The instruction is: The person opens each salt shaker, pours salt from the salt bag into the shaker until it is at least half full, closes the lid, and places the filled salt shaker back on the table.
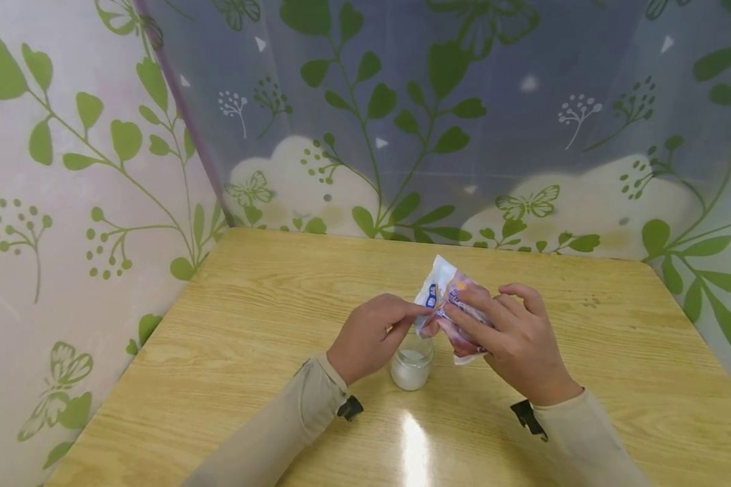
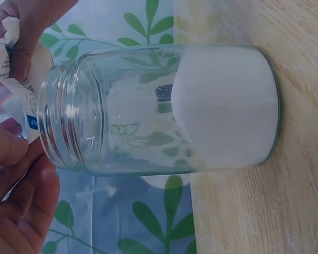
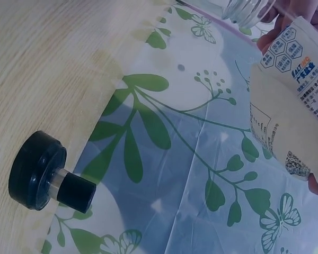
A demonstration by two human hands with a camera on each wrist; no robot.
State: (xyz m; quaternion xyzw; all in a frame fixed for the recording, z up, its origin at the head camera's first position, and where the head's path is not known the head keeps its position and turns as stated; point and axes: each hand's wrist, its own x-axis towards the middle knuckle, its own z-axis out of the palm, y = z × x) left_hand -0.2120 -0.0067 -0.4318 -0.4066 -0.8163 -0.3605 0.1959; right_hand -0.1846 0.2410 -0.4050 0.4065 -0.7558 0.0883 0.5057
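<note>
Head view shows both hands pinching a printed pouch (image 1: 449,308) directly above the open glass jar (image 1: 411,365), left hand (image 1: 371,338) at its corner, right hand (image 1: 512,341) wrapped around its body, probably so its contents fall straight into the jar's mouth.

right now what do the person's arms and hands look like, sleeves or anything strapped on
Both arms wear long beige fabric sleeves reaching to the wrists. A small black clip-like fitting sits at the left cuff, and another black fitting at the right cuff. The left hand and right hand are bare, without gloves or rings visible.
</note>
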